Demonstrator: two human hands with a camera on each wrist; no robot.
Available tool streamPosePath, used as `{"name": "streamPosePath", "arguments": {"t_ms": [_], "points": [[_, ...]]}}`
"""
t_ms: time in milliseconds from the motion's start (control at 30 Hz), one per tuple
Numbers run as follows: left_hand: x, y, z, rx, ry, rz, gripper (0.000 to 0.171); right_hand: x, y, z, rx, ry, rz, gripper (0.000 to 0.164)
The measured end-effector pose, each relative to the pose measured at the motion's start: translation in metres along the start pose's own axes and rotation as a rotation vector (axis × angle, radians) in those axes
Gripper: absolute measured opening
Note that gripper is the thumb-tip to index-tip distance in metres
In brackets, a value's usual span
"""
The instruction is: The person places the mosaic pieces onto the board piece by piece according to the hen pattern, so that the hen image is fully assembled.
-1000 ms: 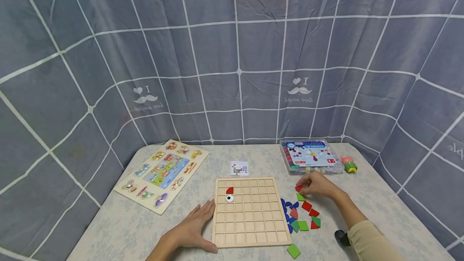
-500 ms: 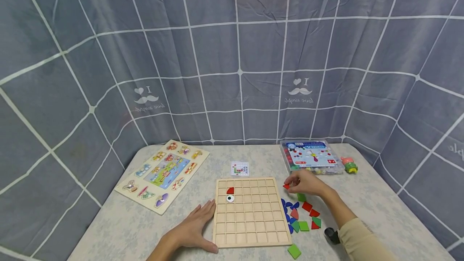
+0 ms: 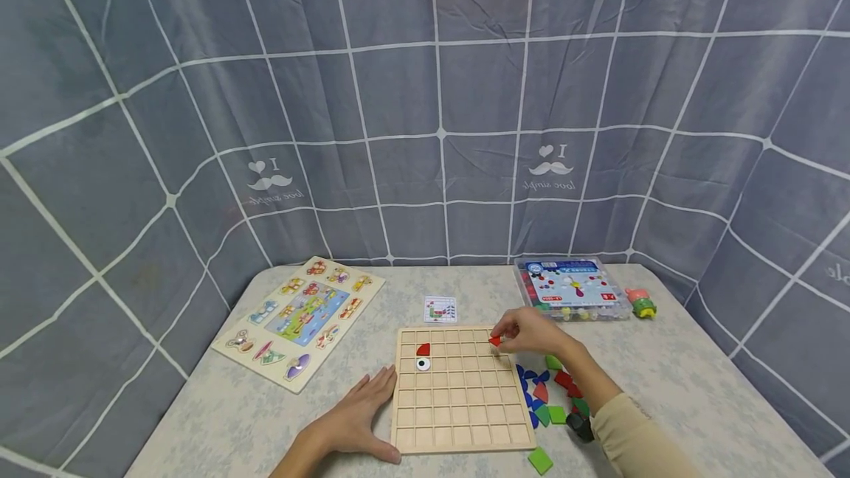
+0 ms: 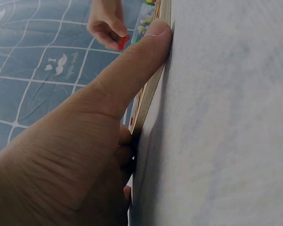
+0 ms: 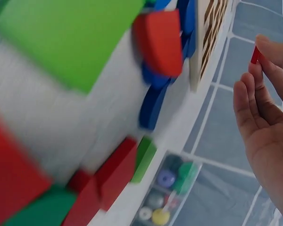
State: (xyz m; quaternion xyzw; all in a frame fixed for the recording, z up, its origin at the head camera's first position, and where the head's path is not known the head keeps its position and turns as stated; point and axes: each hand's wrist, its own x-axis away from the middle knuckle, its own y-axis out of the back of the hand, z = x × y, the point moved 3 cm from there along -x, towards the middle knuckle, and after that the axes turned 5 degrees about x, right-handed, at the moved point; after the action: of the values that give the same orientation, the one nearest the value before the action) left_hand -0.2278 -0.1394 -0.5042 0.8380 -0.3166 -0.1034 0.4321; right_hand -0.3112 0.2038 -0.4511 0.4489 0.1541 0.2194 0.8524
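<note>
My right hand [image 3: 531,332] pinches a small red block [image 3: 494,341] between thumb and fingertips, over the far right corner of the wooden grid board [image 3: 441,417]. The right wrist view shows that red block [image 5: 255,54] edge-on, clear of the table. My left hand [image 3: 355,417] lies along the board's left side, its thumb and fingers straight; in the left wrist view the thumb [image 4: 132,59] touches the board's edge. Two pieces sit in the board's left cells: a red quarter-round block [image 3: 423,350] and, just below it, a white disc with a black dot [image 3: 423,364].
Loose blue, green and red blocks [image 3: 541,392] lie right of the board, with a green square [image 3: 540,461] nearer the front. A pattern card [image 3: 440,309] is behind the board. Around are a picture puzzle [image 3: 302,321], a clear bead box [image 3: 572,288] and a small toy [image 3: 640,303].
My right hand has moved left with the red block, from above the loose blocks to over the board's far right corner. My left hand stays in place.
</note>
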Motion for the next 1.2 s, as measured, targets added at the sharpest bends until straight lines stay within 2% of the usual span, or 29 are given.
{"name": "streamPosePath", "arguments": {"t_ms": [300,767,1100,1200], "points": [[0.000,0.000,0.000,-0.008,0.000,0.008,0.126,-0.019,-0.013,0.024,-0.034,0.059,0.000,0.015],[-0.001,0.000,0.001,-0.011,0.005,0.009,0.126,-0.048,-0.037,0.059,0.004,0.107,0.038,0.011],[0.001,0.000,0.001,-0.016,-0.009,-0.001,0.126,-0.067,-0.063,0.085,-0.021,0.174,0.103,0.015],[0.001,-0.001,0.001,-0.019,-0.012,0.003,0.125,-0.071,-0.069,0.090,-0.030,0.158,0.125,0.014]]}}
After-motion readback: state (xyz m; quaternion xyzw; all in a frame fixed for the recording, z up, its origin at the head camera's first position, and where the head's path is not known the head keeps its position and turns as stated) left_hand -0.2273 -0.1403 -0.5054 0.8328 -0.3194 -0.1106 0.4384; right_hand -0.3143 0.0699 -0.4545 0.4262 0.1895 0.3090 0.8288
